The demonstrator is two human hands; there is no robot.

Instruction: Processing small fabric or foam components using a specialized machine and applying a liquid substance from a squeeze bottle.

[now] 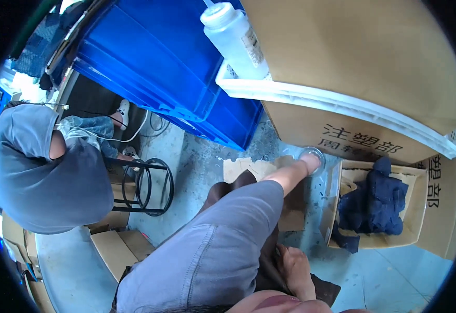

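My right hand [294, 265] is low in the picture, just right of my leg in grey shorts [212, 245]. Its fingers are curled closed at the edge of a dark brown, apron-like sheet [270, 263]. This sheet passes beneath my leg and shows again on its far side. My left hand is out of view. Beyond the knee, my foot in a clear sandal [317, 156] rests on the floor.
To the right, an open carton [421, 208] holds dark blue bundled cloth [379, 201]. A big cardboard box [358, 47], white rail [342, 101], plastic bottle [236, 41] and blue crates [150, 57] stand ahead. Left, a person [51, 172] sits by a black stool [144, 185].
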